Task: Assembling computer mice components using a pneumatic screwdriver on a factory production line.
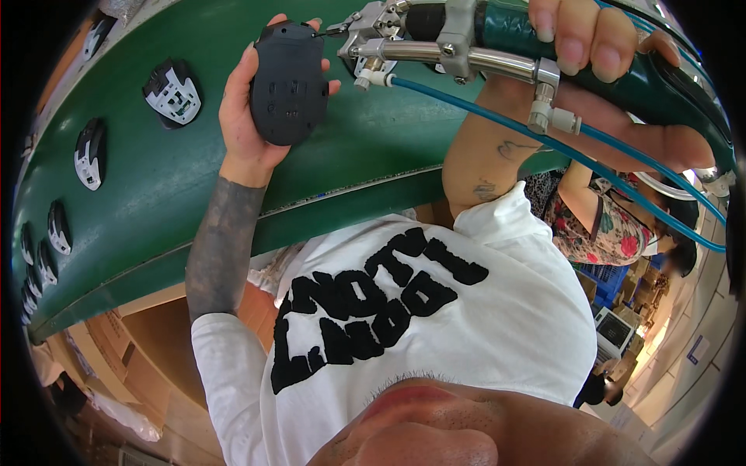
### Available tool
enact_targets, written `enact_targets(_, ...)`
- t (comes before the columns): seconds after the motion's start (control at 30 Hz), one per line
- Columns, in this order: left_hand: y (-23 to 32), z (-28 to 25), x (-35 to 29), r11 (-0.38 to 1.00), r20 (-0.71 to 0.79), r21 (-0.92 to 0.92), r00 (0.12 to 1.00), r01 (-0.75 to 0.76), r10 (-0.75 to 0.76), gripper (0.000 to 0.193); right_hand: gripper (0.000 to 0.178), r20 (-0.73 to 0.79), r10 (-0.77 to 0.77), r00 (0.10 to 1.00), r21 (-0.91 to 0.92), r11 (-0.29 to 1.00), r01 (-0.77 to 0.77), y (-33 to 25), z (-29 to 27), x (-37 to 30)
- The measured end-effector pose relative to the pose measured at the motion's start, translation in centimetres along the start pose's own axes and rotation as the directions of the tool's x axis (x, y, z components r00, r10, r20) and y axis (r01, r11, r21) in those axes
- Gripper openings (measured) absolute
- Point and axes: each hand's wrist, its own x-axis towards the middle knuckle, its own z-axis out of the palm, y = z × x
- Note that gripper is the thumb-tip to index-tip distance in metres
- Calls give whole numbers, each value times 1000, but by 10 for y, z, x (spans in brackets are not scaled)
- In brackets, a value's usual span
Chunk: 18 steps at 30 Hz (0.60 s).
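My left hand (239, 120) grips a black computer mouse (289, 85) with its underside up. My fingers wrap around its sides. At the upper right, my right hand (604, 53) is closed around the dark green handle of a powered screwdriver (509, 29). A metal feed head (374, 35) and a bent metal tube are fitted to its front. The thin bit points left and meets the mouse's upper right corner, near a screw hole. Whether a screw sits there is too small to tell.
A green work surface (171, 210) runs under both hands. Several black and white mouse parts (175, 93) lie along its left side. Blue air hoses (474, 101) trail from the screwdriver to the right. A co-worker in a floral top (583, 225) is at the right, near blue crates.
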Motion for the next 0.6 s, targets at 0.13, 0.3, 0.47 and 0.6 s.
enact_targets(0.13,2,-1,2,992,-207,128,978,-15,42,47,76,47,50,998,44,998,-52,-17,14,10)
enact_targets(0.3,-1,6,0,996,-175,90,985,26,-10,47,76,31,29,999,25,999,-30,-15,18,15)
enact_targets(0.47,-6,6,-2,993,-136,97,989,72,-59,51,76,25,-1,1000,9,1000,1,-3,13,14)
enact_targets(0.6,-8,7,-3,986,-125,128,988,104,-88,55,77,26,0,1000,-4,1000,0,-2,12,13)
